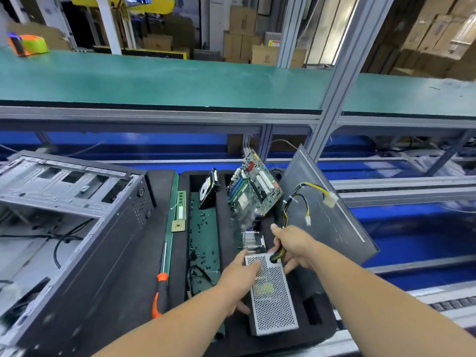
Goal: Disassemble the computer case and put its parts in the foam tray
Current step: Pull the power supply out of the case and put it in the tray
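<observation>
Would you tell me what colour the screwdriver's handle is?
Orange and black, seen in the head view: screwdriver.

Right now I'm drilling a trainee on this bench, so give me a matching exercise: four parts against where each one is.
Things:
1. power supply
2. hard drive
3. motherboard
4. screwdriver

Places:
A. propped on edge in a tray slot, left of the motherboard
B. lying between the case and the tray
C. held by both hands over the tray
D. leaning tilted at the tray's far end

Pairs: 1-C, 2-A, 3-D, 4-B
</observation>
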